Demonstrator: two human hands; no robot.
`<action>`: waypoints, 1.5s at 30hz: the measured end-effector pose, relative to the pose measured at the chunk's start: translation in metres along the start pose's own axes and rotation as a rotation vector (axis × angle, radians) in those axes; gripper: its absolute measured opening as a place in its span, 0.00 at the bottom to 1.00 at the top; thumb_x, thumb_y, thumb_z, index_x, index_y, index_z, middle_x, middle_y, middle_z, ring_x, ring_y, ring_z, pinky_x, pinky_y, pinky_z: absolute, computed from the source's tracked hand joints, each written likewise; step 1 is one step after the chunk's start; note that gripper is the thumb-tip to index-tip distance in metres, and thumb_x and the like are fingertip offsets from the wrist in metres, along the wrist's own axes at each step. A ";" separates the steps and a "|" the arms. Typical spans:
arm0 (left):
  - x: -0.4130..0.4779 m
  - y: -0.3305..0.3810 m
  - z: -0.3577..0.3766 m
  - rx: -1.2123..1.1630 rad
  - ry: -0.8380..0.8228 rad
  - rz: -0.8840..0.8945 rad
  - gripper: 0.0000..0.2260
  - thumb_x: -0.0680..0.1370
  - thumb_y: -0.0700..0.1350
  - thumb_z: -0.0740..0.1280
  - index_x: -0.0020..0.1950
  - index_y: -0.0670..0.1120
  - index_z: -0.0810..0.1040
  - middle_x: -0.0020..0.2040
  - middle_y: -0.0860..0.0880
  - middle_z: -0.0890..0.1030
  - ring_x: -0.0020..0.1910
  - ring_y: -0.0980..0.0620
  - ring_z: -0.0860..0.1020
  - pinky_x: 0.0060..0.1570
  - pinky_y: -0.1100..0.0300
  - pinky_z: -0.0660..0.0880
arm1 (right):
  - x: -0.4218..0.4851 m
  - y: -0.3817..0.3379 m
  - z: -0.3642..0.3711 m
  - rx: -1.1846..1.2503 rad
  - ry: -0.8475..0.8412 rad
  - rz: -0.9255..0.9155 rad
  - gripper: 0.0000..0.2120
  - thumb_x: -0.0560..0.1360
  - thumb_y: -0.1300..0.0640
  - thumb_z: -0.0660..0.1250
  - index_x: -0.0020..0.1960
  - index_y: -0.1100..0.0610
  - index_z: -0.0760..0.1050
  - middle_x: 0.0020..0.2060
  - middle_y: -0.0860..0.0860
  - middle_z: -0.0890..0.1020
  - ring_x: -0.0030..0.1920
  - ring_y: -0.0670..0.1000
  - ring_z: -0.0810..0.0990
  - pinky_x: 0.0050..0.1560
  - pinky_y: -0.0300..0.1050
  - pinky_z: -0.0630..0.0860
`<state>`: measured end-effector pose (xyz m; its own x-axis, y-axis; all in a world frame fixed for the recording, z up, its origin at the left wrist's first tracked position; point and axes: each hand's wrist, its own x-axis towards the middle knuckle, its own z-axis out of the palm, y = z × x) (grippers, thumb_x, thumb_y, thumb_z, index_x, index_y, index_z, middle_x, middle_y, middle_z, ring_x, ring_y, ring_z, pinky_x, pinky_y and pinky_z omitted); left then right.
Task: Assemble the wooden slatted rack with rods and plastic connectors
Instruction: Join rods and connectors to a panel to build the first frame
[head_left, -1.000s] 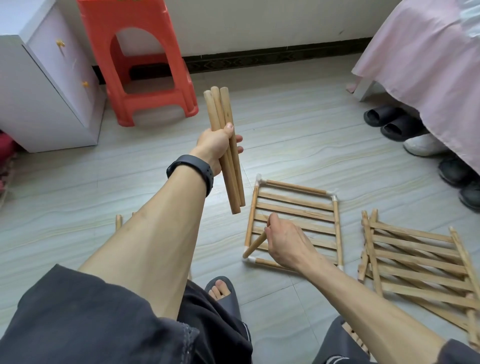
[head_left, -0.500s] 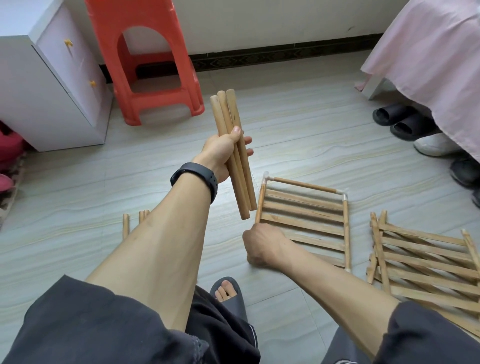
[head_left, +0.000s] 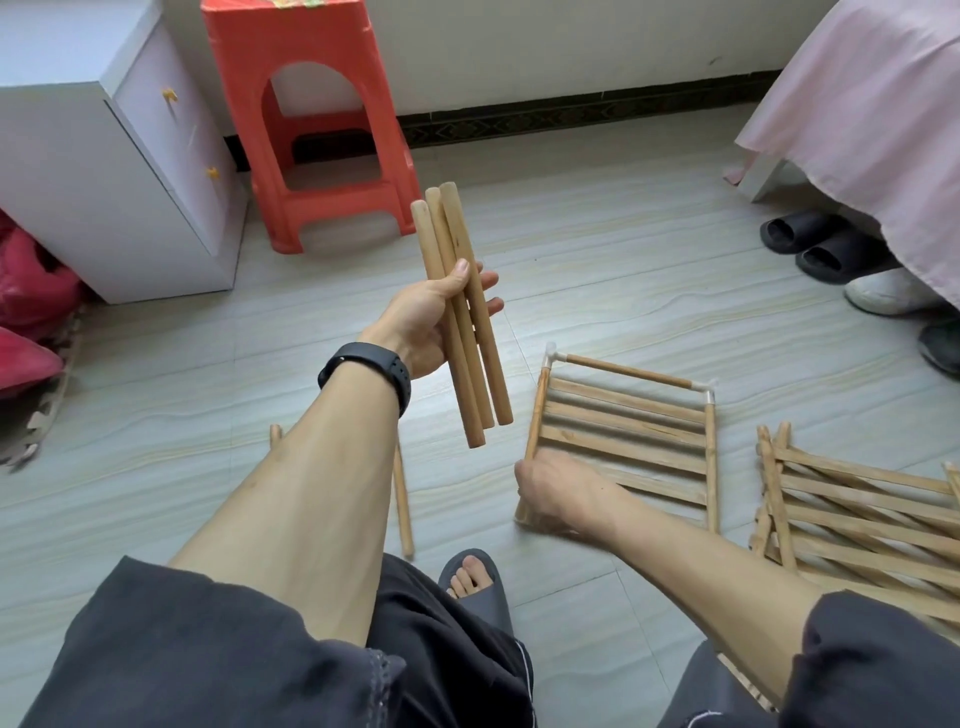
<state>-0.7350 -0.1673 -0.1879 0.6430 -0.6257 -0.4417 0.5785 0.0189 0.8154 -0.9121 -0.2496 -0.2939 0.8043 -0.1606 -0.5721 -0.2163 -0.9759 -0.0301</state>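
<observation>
My left hand (head_left: 421, 322), with a black band on the wrist, holds three wooden rods (head_left: 447, 234) upright in the air. On the floor lies a slatted wooden panel (head_left: 623, 421) with white plastic connectors (head_left: 551, 355) at its two far corners. My right hand (head_left: 558, 493) is curled over the panel's near left corner and grips a rod whose end (head_left: 521, 512) shows just below the fingers. The connector at that corner is hidden by the hand.
A stack of more slatted panels (head_left: 857, 514) lies at the right. Loose rods (head_left: 402, 499) lie on the floor under my left arm. A red stool (head_left: 322, 130), a white cabinet (head_left: 104, 182), a bed with pink cover (head_left: 883, 130) and slippers (head_left: 810, 239) ring the floor.
My right hand brought its rod down onto the panel's near left corner and now covers it. The left hand's rod bundle stayed raised; the view shifted slightly.
</observation>
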 end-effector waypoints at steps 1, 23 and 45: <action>-0.003 0.001 0.001 0.020 -0.016 -0.001 0.12 0.84 0.49 0.63 0.64 0.46 0.77 0.60 0.51 0.84 0.56 0.48 0.84 0.56 0.48 0.80 | -0.001 0.000 0.000 -0.001 0.001 0.010 0.03 0.78 0.60 0.61 0.50 0.58 0.72 0.52 0.61 0.80 0.48 0.61 0.79 0.44 0.49 0.76; 0.005 -0.023 0.102 0.478 -0.390 -0.162 0.11 0.81 0.49 0.68 0.56 0.41 0.78 0.48 0.45 0.80 0.44 0.44 0.84 0.59 0.44 0.80 | -0.056 0.148 -0.156 1.087 0.602 0.099 0.16 0.81 0.43 0.65 0.56 0.56 0.74 0.42 0.54 0.83 0.26 0.48 0.75 0.26 0.42 0.72; 0.037 -0.051 0.104 0.750 0.059 -0.010 0.17 0.84 0.54 0.63 0.66 0.44 0.77 0.52 0.47 0.74 0.44 0.51 0.73 0.57 0.42 0.80 | -0.006 0.101 0.123 0.397 -0.459 0.233 0.38 0.73 0.30 0.67 0.68 0.60 0.73 0.55 0.55 0.82 0.52 0.56 0.85 0.53 0.52 0.81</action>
<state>-0.7926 -0.2731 -0.2068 0.6776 -0.5798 -0.4525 0.1009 -0.5361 0.8381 -1.0070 -0.3295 -0.3943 0.4124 -0.1964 -0.8896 -0.6156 -0.7799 -0.1133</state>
